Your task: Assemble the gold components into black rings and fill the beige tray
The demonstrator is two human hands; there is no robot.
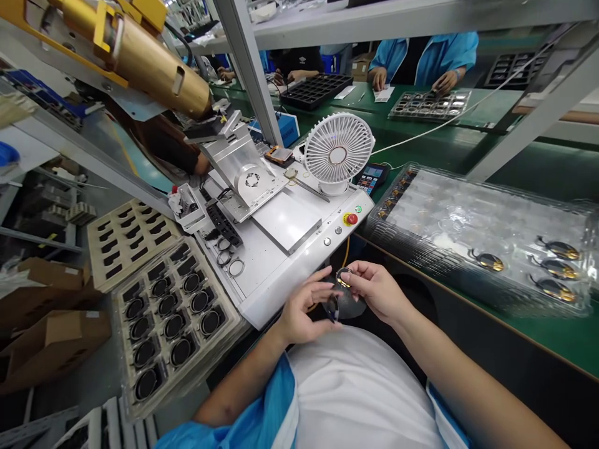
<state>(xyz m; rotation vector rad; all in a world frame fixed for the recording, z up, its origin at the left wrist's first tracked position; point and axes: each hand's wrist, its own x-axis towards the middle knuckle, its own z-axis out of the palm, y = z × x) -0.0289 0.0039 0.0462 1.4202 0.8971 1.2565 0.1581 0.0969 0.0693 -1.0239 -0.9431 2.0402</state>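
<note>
In front of my body, my left hand [304,310] curls its fingers and thumb around a dark round disc [333,308], seen nearly edge-on. Beside it, my right hand [377,290] pinches a small round black part with a shiny gold edge [343,278] between thumb and fingers. The two parts are close together but look apart. On the right, a clear plastic tray [440,212] carries several round black parts with gold flex tails, such as the round flex part [489,260]. To the left stands a tray of round black pieces [173,324].
A machine base [281,274] with a red stop button [352,219] lies ahead, under a gold cylinder head [161,68]. A white fan [337,153] and tweezers [311,189] rest on it. Co-workers sit across the green bench. Cardboard boxes [60,346] stand far left.
</note>
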